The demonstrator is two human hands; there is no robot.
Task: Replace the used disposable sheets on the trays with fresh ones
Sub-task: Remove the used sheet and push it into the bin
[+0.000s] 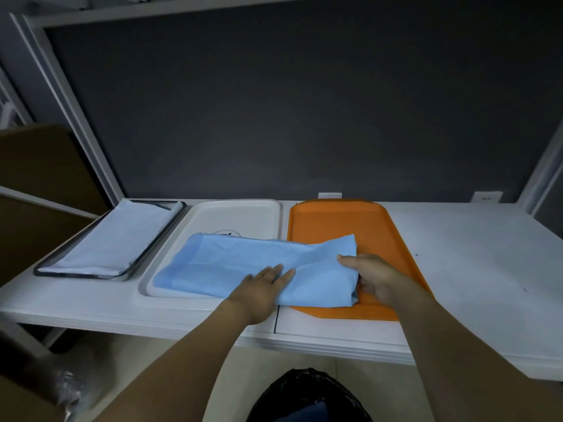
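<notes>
Firstly, a long white table (457,269) is seen, on which three trays are set side by side. At the left a metal tray (82,275) is placed, and a pale white sheet (122,236) is laid inside it. In the middle a white tray (237,208) is found and at the right an orange tray (374,226), the two just beside each other. A creased blue sheet (243,263) is spread across both: most of it is lying in the white tray, and its right end is over the left part of the orange tray. Below the table edge a black bag (304,388) is seen, with something blue inside. The left hand (262,287) is laid flat on the blue sheet with straight fingers. The right end of the blue sheet is gripped by the right hand (377,275), thumb on top and fingers curled under. A dark round logo (227,233) is printed in the white tray, half covered by the blue sheet; its writing cannot be read.
</notes>
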